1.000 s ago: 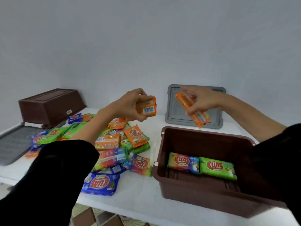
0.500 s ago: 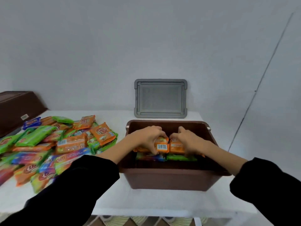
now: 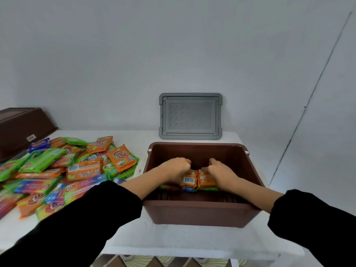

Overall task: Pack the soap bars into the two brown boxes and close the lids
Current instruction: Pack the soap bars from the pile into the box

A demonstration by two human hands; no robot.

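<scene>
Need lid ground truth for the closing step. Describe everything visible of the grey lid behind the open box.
The grey lid is a rectangular panel, plastic by its look, with rounded corners, a raised rim and a finely textured recessed centre. Off its box, it stands on a long edge on the white table, leaning against the wall, broad face toward the camera. It sits behind the open brown box, apparently apart from it; nothing else touches it.

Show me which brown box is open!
The brown box right in front is open: its top gapes, and the left hand and right hand reach inside. The other brown box, far left, shows a solid top.
</scene>
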